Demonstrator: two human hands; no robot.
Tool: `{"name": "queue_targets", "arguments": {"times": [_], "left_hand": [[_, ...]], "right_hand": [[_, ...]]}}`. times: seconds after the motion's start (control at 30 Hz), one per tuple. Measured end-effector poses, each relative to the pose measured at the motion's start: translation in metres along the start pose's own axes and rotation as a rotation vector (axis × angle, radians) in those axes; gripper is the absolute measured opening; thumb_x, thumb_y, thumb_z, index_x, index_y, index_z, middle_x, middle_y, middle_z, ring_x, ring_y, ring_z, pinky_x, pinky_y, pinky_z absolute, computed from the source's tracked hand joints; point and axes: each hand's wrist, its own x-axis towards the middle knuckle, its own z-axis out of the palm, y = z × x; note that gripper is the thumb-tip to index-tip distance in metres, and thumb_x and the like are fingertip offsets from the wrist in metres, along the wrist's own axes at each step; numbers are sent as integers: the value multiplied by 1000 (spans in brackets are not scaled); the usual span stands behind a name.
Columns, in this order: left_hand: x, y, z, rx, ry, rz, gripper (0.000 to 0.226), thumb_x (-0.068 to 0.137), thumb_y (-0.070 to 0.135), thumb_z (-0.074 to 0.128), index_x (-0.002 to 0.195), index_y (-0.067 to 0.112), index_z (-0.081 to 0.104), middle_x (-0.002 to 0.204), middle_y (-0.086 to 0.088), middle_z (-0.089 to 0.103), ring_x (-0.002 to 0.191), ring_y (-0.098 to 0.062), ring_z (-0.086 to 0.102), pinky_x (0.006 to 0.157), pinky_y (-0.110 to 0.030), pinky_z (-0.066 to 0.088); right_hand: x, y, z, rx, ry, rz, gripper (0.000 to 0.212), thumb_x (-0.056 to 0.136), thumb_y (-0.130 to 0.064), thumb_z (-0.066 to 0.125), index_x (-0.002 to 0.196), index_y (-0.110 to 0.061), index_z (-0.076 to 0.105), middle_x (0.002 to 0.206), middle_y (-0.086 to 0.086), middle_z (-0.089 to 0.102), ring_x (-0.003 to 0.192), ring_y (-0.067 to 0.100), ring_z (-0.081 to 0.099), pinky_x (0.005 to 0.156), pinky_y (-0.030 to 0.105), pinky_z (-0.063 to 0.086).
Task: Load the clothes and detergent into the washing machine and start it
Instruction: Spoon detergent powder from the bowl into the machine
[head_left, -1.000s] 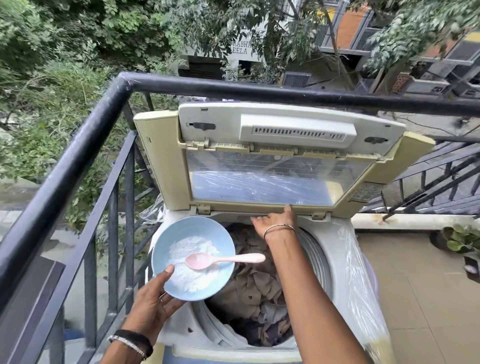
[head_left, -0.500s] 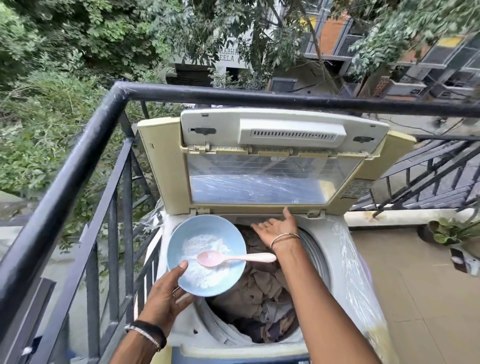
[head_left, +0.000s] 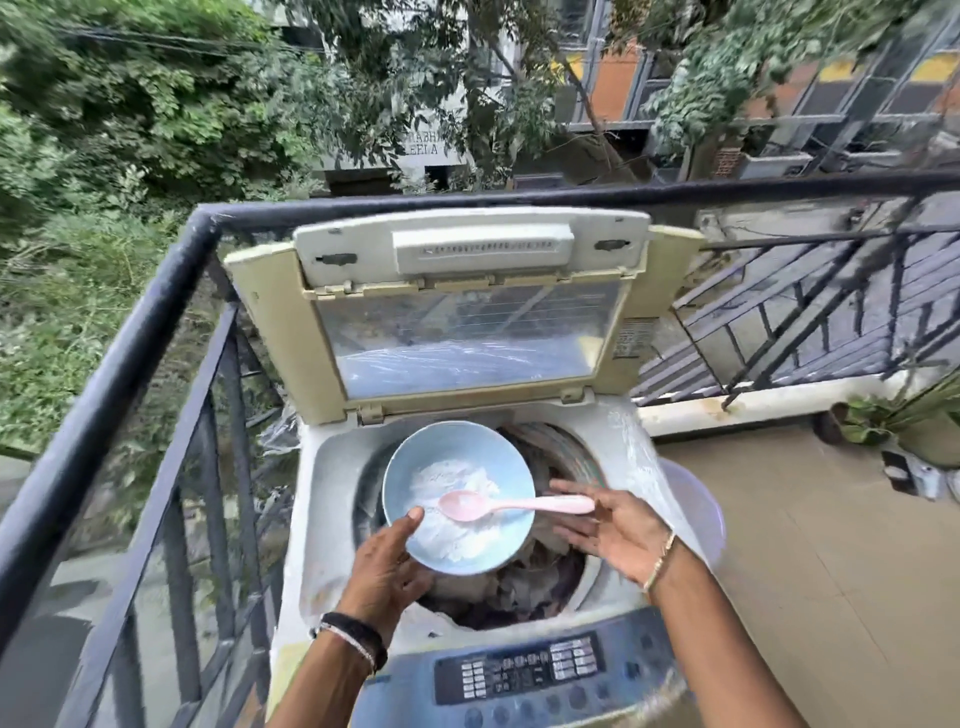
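Observation:
A top-loading washing machine (head_left: 332, 519) stands with its lid (head_left: 457, 322) propped upright. Brown and dark clothes (head_left: 524, 582) fill the drum. My left hand (head_left: 387, 566) grips a light blue bowl (head_left: 462, 452) from below, thumb over its near rim, and holds it over the drum. White detergent powder (head_left: 457, 480) lies in the bowl. A pink spoon (head_left: 511, 505) rests in it, handle pointing right. My right hand (head_left: 613, 530) is open, fingers straight, right beside the tip of the spoon handle. The blue control panel (head_left: 524, 670) runs along the machine's near edge.
A black metal railing (head_left: 156, 306) wraps the balcony on the left and behind the machine. Clear plastic wrap (head_left: 644, 467) covers the machine's right side. Tiled floor (head_left: 810, 571) lies to the right, with potted plants (head_left: 872, 426) at the far right edge.
My right hand left the back rim of the drum and came forward to the spoon handle. The bowl moved right, over the drum. The view dropped, showing the control panel.

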Motion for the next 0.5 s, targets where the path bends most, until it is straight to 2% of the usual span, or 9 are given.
{"name": "queue_targets", "arguments": {"times": [0.07, 0.1, 0.2, 0.3, 0.37, 0.47, 0.5], "left_hand": [[-7, -12, 20, -22, -19, -13, 36, 84, 30, 66, 113, 9, 63, 108, -16, 72, 101, -34, 67, 59, -33, 59], [-12, -19, 33, -28, -30, -21, 33, 86, 27, 64, 113, 7, 63, 107, -17, 72, 98, -35, 68, 56, -31, 58], [-31, -43, 75, -24, -63, -12, 23, 89, 25, 62, 104, 9, 66, 100, -14, 74, 86, -30, 70, 54, -31, 59], [-52, -73, 116, 26, -81, -8, 16, 89, 27, 61, 97, 14, 66, 88, -7, 77, 79, -23, 71, 53, -27, 57], [-67, -95, 146, 37, -99, 6, 18, 89, 27, 61, 99, 13, 66, 87, -7, 77, 78, -21, 73, 57, -29, 58], [-84, -126, 184, 46, -120, -9, 27, 88, 29, 63, 109, 11, 65, 104, -13, 74, 98, -29, 70, 77, -39, 60], [-90, -136, 199, 58, -135, -10, 28, 88, 28, 62, 110, 10, 64, 106, -15, 73, 100, -31, 69, 79, -40, 60]], "right_hand": [[-19, 14, -17, 6, -37, -22, 41, 86, 7, 41, 123, 8, 59, 122, 30, 61, 110, 40, 62, 108, 53, 41], [-31, 20, -25, 5, -59, -47, 44, 83, 13, 40, 124, 11, 56, 120, 30, 62, 105, 39, 64, 106, 53, 43], [-65, 29, -54, -20, -147, -140, 55, 74, 28, 39, 124, 12, 54, 123, 28, 61, 105, 36, 64, 94, 45, 54], [-96, 26, -89, -110, -216, -239, 60, 69, 23, 55, 127, 5, 56, 131, 29, 55, 120, 39, 55, 104, 50, 42], [-119, 23, -117, -178, -247, -287, 65, 68, 15, 63, 131, 0, 54, 133, 25, 55, 120, 35, 54, 97, 45, 43], [-154, 20, -158, -187, -280, -318, 68, 71, 14, 64, 135, -4, 50, 132, 17, 58, 118, 26, 56, 88, 35, 48], [-166, 20, -174, -163, -266, -321, 67, 72, 13, 64, 135, -6, 50, 130, 14, 60, 117, 25, 56, 89, 34, 48]]}}
